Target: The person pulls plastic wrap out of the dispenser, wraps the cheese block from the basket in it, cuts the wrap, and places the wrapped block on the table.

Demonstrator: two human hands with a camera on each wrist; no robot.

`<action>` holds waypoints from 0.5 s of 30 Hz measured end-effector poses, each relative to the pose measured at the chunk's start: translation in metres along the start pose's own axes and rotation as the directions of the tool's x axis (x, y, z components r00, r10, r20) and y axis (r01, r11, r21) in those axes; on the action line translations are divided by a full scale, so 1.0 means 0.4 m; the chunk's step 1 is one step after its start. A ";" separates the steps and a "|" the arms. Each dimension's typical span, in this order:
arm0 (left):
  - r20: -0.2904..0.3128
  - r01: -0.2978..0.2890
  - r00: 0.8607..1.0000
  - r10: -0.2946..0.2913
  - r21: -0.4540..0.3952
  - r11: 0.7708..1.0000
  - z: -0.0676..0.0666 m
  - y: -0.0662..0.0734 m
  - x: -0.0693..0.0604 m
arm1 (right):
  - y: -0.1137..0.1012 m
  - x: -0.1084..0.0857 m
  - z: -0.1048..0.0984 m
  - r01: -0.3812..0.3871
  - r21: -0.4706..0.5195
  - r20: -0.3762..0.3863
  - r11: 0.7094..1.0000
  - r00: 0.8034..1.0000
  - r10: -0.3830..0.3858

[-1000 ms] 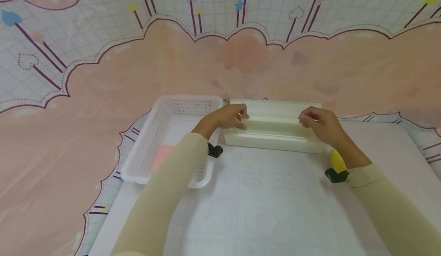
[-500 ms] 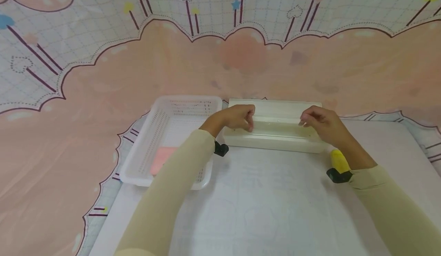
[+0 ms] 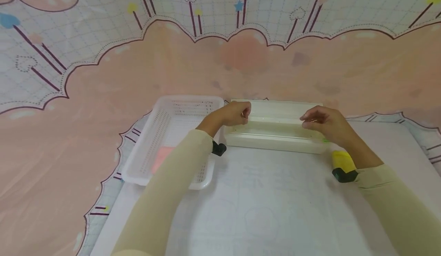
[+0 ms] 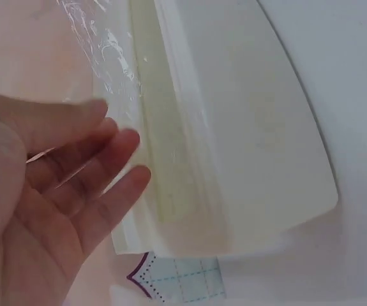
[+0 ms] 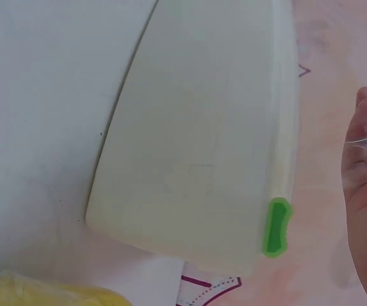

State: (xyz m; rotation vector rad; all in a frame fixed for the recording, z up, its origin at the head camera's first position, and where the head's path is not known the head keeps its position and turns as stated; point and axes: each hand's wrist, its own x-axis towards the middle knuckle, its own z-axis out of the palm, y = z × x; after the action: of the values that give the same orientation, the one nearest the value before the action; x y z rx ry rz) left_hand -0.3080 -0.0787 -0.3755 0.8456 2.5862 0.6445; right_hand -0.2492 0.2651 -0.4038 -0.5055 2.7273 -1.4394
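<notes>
A long cream-white dispenser box (image 3: 275,143) lies across the back of the table, its lid raised; the left wrist view shows its trough and pale front (image 4: 260,127). Clear crinkled film (image 4: 110,54) stretches over the trough. My left hand (image 3: 232,114) pinches the film between thumb and curled fingers above the box's left end. Above the right end, my right hand (image 3: 327,125) also pinches film, which glints over the fingers (image 5: 360,137) in the right wrist view. A green slider (image 5: 277,227) sits at the box's right end.
Left of the box stands a white perforated basket (image 3: 132,176) with a pink item (image 3: 161,157) inside, partly behind my left sleeve. A yellow item (image 3: 342,161) lies beside my right wrist. A patterned cloth (image 3: 193,72) rises behind the table.
Over the last second my left hand has shifted right, then slightly back left and up. My right hand has moved slightly right, exposing the green slider.
</notes>
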 end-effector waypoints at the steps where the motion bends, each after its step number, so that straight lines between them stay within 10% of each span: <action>1: 0.019 0.008 1.000 -0.008 -0.001 1.000 0.003 0.001 0.002 | -0.003 -0.001 -0.002 -0.016 -0.012 -0.007 1.000 1.000 0.015; 15: 0.103 0.048 0.993 -0.061 0.128 0.991 0.033 0.049 0.002 | -0.021 -0.016 -0.019 -0.069 0.003 -0.122 0.998 0.990 0.068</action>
State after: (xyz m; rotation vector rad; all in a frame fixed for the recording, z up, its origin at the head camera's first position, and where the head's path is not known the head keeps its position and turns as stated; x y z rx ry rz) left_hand -0.2934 -0.0599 -0.3766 0.8212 2.5645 0.4131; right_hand -0.2422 0.2685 -0.3936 -0.3304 2.8079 -1.5001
